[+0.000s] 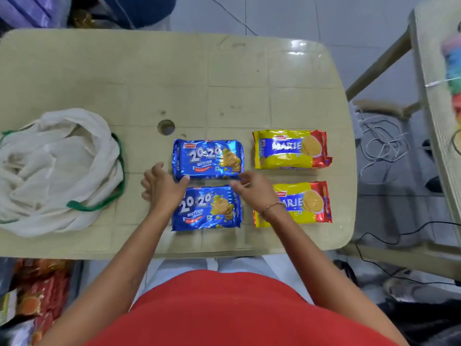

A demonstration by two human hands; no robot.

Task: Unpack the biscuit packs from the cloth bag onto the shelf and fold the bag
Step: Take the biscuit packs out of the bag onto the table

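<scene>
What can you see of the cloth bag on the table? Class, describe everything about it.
The cloth bag is off-white, soft fabric with green handles, one looping along its right edge. It lies crumpled and slumped, not folded, on the left side of the beige table, its left part cut off by the picture's edge. It looks collapsed; whether anything remains inside cannot be told. Neither hand touches it; the left hand is nearest, apart from it.

A single head-worn wide-angle view is provided, directed steeply downward from close above; the tabletop (224, 78) fills the frame's upper half, the torso the bottom.
</scene>
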